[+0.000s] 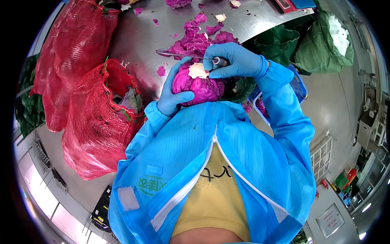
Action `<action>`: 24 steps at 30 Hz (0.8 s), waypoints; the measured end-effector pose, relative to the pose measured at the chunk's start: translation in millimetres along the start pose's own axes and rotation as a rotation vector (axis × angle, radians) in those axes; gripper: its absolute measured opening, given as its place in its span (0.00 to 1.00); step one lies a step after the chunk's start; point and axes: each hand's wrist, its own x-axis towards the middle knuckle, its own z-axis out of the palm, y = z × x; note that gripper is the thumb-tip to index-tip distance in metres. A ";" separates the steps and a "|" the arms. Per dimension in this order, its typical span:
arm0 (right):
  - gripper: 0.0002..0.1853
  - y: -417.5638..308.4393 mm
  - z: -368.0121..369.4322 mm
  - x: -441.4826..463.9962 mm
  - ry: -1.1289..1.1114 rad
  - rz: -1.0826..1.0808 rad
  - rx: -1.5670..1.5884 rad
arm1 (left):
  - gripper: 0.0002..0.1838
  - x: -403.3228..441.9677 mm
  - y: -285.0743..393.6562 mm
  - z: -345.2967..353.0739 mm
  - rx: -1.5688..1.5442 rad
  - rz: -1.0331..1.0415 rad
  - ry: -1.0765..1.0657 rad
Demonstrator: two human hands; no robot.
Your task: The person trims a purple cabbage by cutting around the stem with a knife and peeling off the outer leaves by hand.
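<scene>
A purple cabbage [203,90] with a pale cut stem end facing up rests near the edge of the metal table. My left hand [172,87], in a blue glove, is wrapped around its left side, thumb across the front. My right hand [235,61], also gloved, is closed on the dark handle of a knife [178,54] just above the cabbage's stem. The thin curved blade points left over the table. Behind the blade lies a heap of torn purple leaves [197,38].
Red mesh sacks [75,53] stand at the left, the nearer one [95,122] open with a cabbage inside. Green sacks [323,46] and a blue basket [298,83] are at the right. The metal table [142,30] carries leaf scraps and a red and blue item [302,4].
</scene>
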 end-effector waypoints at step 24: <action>0.13 -10.0 27.9 5.2 0.385 0.024 -0.563 | 0.51 2.7 -11.7 -11.4 0.041 0.054 0.137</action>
